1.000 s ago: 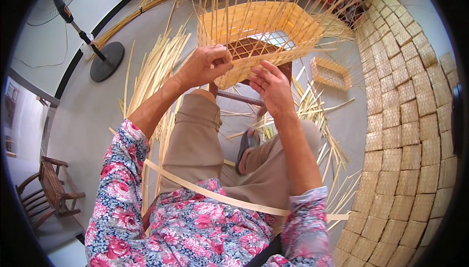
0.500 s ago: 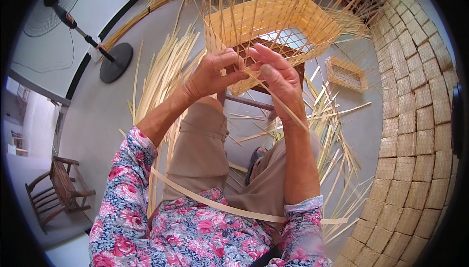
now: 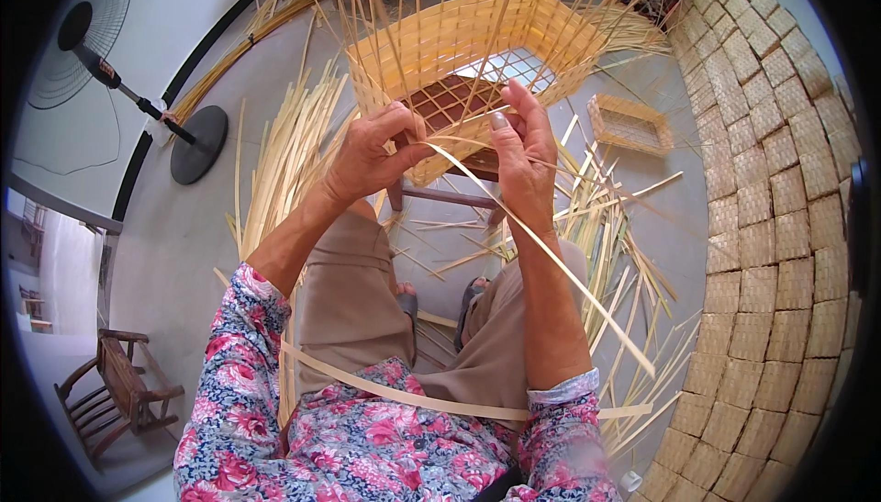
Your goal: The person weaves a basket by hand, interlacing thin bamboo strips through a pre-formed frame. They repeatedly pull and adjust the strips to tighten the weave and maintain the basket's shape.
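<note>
A pale woven basket point(image 3: 560, 39) with tall upright splints sits on a wooden stool point(image 3: 445, 194) in front of me. My left hand point(image 3: 372, 153) pinches a long pale strip point(image 3: 598, 307) at the basket's near side; the strip slants down rightward across my right forearm. My right hand point(image 3: 521, 158) is beside that near wall, thumb raised, fingers loosely bent and apart; I see nothing clearly gripped in it, though its far fingertips are partly hidden. A flat band point(image 3: 385, 388) lies across my lap.
Loose strips point(image 3: 284, 172) lie both sides of the stool. A smaller basket point(image 3: 633, 112) sits right of it. Stacked woven pieces point(image 3: 762, 337) line the right side. A standing fan point(image 3: 197, 149) and wooden chair point(image 3: 124, 383) are at left; long bundles point(image 3: 220, 61) lie behind the fan.
My right hand has shifted from under the near rim to upright beside it, fingers loosened. The strip in my left hand now extends farther down to the right. My feet show more.
</note>
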Motion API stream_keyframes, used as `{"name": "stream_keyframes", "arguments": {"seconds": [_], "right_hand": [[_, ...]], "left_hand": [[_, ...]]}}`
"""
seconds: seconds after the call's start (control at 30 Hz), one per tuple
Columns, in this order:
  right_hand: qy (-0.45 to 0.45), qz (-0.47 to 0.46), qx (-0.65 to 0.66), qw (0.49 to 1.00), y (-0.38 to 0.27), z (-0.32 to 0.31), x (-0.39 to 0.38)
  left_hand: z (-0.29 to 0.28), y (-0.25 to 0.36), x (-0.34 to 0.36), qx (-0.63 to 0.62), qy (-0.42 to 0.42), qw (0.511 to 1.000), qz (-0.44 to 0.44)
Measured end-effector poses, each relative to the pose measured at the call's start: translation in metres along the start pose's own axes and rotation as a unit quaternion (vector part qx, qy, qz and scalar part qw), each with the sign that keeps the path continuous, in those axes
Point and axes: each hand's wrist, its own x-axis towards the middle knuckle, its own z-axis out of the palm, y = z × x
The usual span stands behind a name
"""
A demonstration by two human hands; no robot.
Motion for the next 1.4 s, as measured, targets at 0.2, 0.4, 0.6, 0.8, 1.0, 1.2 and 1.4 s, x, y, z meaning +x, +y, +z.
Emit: {"name": "stream_keyframes", "arguments": {"seconds": [0.2, 0.4, 0.6, 0.8, 1.0, 1.2, 1.4], "right_hand": [[-0.027, -0.031, 0.017, 0.999, -0.003, -0.001, 0.006], [0.108, 0.044, 0.197, 0.973, -0.008, 0.006, 0.002], [0.116, 0.077, 0.221, 0.965, -0.006, -0.002, 0.001], [0.020, 0.008, 0.109, 0.994, 0.009, -0.015, -0.006], [-0.072, 0.005, 0.163, 0.984, 0.020, -0.012, -0.006], [0.096, 0.196, 0.237, 0.947, 0.045, -0.027, 0.003], [0.133, 0.186, 0.327, 0.917, 0.050, -0.029, 0.016]], "left_hand": [[0.005, 0.001, -0.003, 0.017, 0.047, 0.999, 0.021], [0.007, -0.005, -0.005, 0.018, 0.065, 0.998, 0.005], [0.008, -0.005, -0.006, 0.003, 0.056, 0.998, -0.025], [-0.007, 0.000, 0.006, -0.004, -0.023, 0.996, -0.089], [-0.033, -0.013, 0.034, 0.089, -0.165, 0.980, -0.072], [-0.082, -0.047, 0.034, 0.014, -0.249, 0.957, -0.147], [-0.102, -0.052, 0.023, 0.023, -0.252, 0.950, -0.183]]}}
